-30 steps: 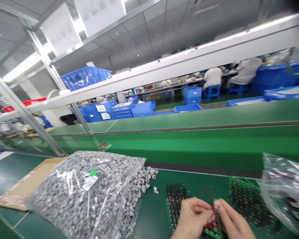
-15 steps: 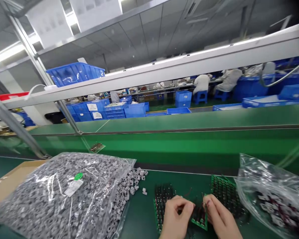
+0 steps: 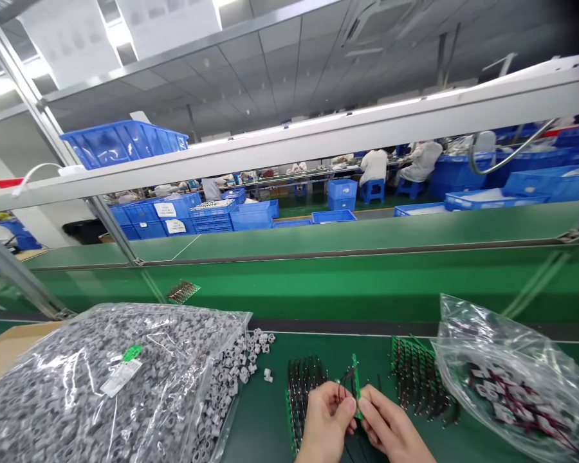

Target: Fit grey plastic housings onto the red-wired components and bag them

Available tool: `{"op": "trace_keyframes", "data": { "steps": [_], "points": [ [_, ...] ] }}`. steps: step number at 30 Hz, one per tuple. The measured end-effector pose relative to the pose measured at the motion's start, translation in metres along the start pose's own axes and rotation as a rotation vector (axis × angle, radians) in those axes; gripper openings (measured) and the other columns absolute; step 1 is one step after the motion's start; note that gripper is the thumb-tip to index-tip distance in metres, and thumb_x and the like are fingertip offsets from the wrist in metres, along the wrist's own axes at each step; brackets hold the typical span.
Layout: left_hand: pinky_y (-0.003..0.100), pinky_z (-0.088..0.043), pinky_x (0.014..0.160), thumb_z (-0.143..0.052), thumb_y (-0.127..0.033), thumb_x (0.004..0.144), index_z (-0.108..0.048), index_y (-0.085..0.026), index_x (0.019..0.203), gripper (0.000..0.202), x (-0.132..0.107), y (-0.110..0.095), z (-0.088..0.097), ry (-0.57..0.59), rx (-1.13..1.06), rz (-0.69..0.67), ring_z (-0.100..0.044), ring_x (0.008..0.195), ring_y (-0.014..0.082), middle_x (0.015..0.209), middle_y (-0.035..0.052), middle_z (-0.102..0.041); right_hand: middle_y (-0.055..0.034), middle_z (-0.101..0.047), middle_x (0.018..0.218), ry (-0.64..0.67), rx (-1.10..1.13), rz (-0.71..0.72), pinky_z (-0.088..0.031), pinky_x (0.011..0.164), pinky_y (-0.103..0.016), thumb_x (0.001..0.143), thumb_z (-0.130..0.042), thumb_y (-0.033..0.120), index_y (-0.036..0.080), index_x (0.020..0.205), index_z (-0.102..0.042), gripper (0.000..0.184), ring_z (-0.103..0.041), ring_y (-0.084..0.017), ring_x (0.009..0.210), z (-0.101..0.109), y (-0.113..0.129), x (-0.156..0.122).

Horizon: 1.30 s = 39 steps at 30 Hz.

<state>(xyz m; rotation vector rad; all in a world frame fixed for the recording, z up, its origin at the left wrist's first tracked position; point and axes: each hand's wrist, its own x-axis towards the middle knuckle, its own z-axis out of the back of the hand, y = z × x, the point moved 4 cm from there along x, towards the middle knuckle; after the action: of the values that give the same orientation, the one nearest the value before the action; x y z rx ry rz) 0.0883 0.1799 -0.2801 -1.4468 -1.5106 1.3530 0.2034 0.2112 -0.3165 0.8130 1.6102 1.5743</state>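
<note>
Between my two hands a small green circuit board stands on edge, with dark wires hanging from it. My left hand is closed, thumb and forefinger pinching at the wires and the board's left side. From the other side my right hand pinches the board's lower edge. Left of my hands lies a wired circuit board panel with rows of dark leads. Another wired panel lies to the right. What my fingertips cover is hidden.
A large clear bag of small grey plastic parts fills the left, some spilling out. At right lies a clear bag of white parts with red and black wires. Behind runs a green conveyor carrying a panel. A blue bin sits overhead.
The small board has turned from lying tilted to standing on edge. My hands have come closer together around it. The view has shifted slightly to the right.
</note>
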Motion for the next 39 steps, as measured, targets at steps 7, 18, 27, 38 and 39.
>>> {"op": "trace_keyframes", "data": {
  "steps": [7, 18, 27, 38, 39],
  "points": [
    [0.021, -0.036, 0.048, -0.082, -0.067, 0.046, -0.060, -0.010, 0.068, 0.065, 0.009, 0.018, 0.000, -0.034, -0.113, 0.009, -0.047, 0.047, 0.0083, 0.052, -0.0001, -0.052, 0.0033, -0.038, 0.061, -0.076, -0.258, 0.110, -0.032, 0.050, -0.021, 0.087, -0.041, 0.070, 0.019, 0.067, -0.042, 0.055, -0.035, -0.010, 0.054, 0.018, 0.033, 0.006],
    [0.025, -0.049, 0.057, -0.088, -0.057, 0.045, -0.068, -0.007, 0.078, 0.063, 0.007, 0.027, -0.002, -0.022, -0.190, -0.005, -0.061, 0.059, 0.0146, 0.069, 0.0065, -0.062, -0.0082, -0.061, 0.066, -0.344, -0.833, 0.118, -0.039, 0.060, -0.032, 0.081, -0.046, 0.053, 0.021, 0.063, -0.056, 0.037, -0.056, -0.023, 0.061, 0.111, 0.071, 0.011],
    [0.023, -0.051, 0.048, -0.088, -0.061, 0.035, -0.058, -0.010, 0.071, 0.069, 0.004, 0.026, -0.004, -0.042, -0.173, 0.071, -0.064, 0.050, 0.0163, 0.060, 0.0018, -0.059, 0.0033, -0.043, 0.062, 0.078, -0.265, 0.042, -0.028, 0.051, -0.021, 0.086, -0.052, 0.062, 0.018, 0.069, -0.048, 0.048, -0.035, -0.009, 0.056, 0.021, 0.031, 0.004],
    [0.021, -0.048, 0.051, -0.085, -0.062, 0.047, -0.062, -0.007, 0.071, 0.064, 0.003, 0.006, -0.001, 0.002, -0.157, -0.011, -0.058, 0.050, 0.0103, 0.058, 0.0042, -0.061, 0.0054, -0.037, 0.055, -0.099, -0.142, -0.047, -0.016, 0.046, -0.021, 0.072, -0.067, 0.065, 0.016, 0.061, -0.047, 0.054, -0.027, -0.006, 0.049, 0.025, 0.029, 0.005],
    [0.022, -0.049, 0.053, -0.085, -0.062, 0.045, -0.063, -0.006, 0.072, 0.065, 0.001, 0.002, -0.001, -0.004, -0.149, -0.012, -0.059, 0.052, 0.0109, 0.060, 0.0047, -0.061, 0.0046, -0.039, 0.056, -0.097, -0.144, -0.032, -0.016, 0.046, -0.021, 0.073, -0.066, 0.064, 0.016, 0.063, -0.051, 0.052, -0.027, -0.007, 0.051, 0.024, 0.033, 0.004]
  ]
}}
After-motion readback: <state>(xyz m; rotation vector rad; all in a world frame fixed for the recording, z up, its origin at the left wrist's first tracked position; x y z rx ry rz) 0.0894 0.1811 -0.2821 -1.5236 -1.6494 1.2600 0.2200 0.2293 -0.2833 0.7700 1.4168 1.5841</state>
